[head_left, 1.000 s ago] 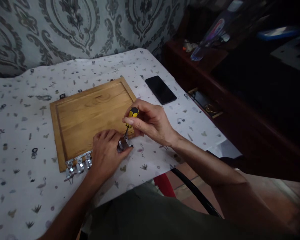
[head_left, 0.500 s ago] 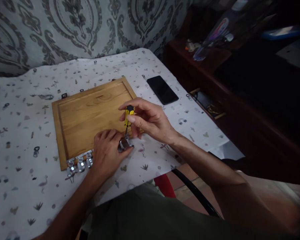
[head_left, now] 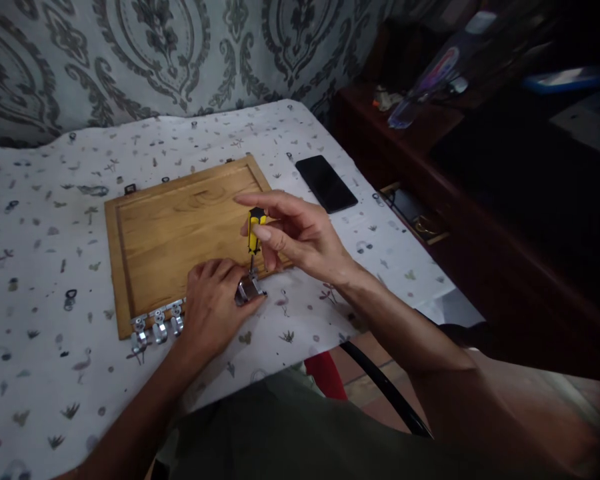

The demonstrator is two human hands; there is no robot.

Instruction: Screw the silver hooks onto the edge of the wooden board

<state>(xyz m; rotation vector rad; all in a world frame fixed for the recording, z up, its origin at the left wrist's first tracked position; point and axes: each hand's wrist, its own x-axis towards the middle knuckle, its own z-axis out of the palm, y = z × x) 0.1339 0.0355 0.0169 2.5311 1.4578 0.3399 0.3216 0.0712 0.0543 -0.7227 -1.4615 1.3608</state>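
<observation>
A wooden panel [head_left: 180, 227] with a raised frame lies on the table, a row of shiny metal hooks [head_left: 159, 328] along its near edge. My left hand [head_left: 214, 303] presses on that edge, its fingers closed around a metal hook [head_left: 249, 291] near the right end and covering the middle of the row. In my right hand [head_left: 303, 233] a short yellow-and-black screwdriver [head_left: 256, 230] stands nearly upright, pinched between thumb and fingers with the index finger lifted. Its tip meets the metal just above the hook; the screw there is too small to make out.
A black phone [head_left: 326, 183] lies right of the panel on the patterned tablecloth [head_left: 40, 267]. Beyond the table's right edge stands a dark red desk [head_left: 410, 157] with a slightly open drawer [head_left: 420, 217] and a clear bottle [head_left: 430, 80]. A patterned curtain [head_left: 180, 53] hangs behind.
My right fingers have shifted slightly on the screwdriver's handle, which leans a little differently. My left hand keeps its place on the hook. The whole view has shifted slightly.
</observation>
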